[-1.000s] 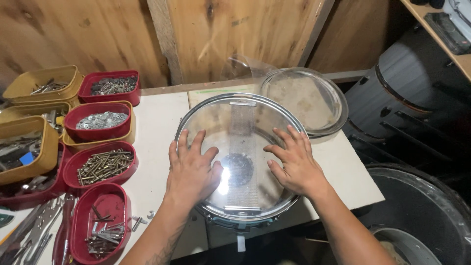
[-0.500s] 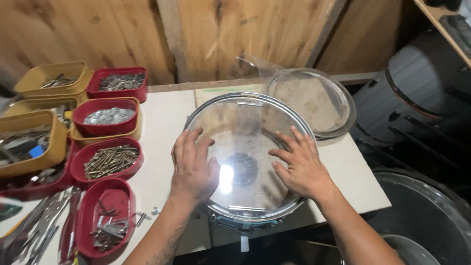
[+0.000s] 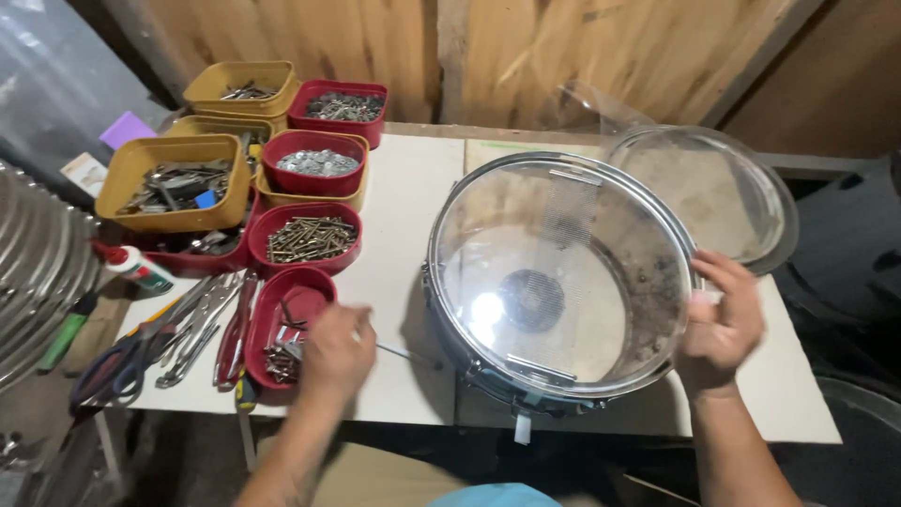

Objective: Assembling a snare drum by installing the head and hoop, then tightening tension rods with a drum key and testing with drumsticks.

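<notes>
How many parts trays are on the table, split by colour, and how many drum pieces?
Red trays: 5, e.g. the red tray beside the left hand
Yellow trays: 4, e.g. the large yellow tray
Snare drum: 1, its rim at the right hand
Loose clear drumhead: 1
Total: 11

desk (image 3: 404,188): pale board | snare drum (image 3: 558,282) central | left of drum: red and yellow trays (image 3: 310,235) of hardware, pliers (image 3: 192,324) | behind drum: clear drumhead (image 3: 723,188)
</notes>
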